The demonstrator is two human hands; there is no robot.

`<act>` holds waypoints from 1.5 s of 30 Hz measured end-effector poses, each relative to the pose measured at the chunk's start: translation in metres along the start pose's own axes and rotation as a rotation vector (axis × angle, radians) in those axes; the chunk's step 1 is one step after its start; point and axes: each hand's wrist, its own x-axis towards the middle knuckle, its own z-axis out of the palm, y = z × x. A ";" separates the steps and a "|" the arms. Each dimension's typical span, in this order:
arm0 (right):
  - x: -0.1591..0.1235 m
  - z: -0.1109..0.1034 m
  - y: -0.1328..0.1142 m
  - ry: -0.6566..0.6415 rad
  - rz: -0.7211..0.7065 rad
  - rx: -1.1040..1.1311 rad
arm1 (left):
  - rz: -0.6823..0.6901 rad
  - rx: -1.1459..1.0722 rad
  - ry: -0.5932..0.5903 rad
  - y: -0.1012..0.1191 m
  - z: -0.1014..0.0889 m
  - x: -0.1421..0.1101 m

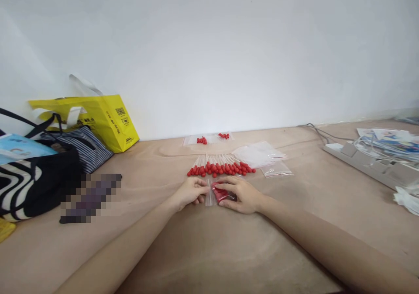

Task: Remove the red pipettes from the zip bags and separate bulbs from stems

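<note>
A small clear plastic zip bag (210, 194) with red pieces (221, 193) inside lies on the table between my two hands. My left hand (192, 192) pinches the bag's left end between thumb and fingers. Curved over the filled part is my right hand (241, 195), its thumb and fingers gripping the bag from the right and partly hiding the contents. Just beyond my hands, thin pale sticks with red tips (219, 168) lie side by side in a row, tips toward me.
Flat clear bags (258, 155) lie right of the sticks. Farther back, red pieces (202, 140) rest on clear plastic by the wall. A yellow bag (114, 123) and a black-and-white bag (65, 185) stand left. A power strip (363, 165) with cables and papers (393, 141) sits right.
</note>
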 end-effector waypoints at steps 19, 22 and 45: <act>0.014 0.003 -0.006 0.133 0.203 0.125 | -0.007 -0.089 -0.035 0.003 0.009 -0.009; 0.024 0.004 -0.004 0.162 0.121 0.197 | 0.014 -0.082 -0.047 0.002 0.010 -0.009; 0.032 0.006 0.000 0.114 -0.072 -0.298 | -0.012 -0.014 -0.275 0.005 0.001 -0.011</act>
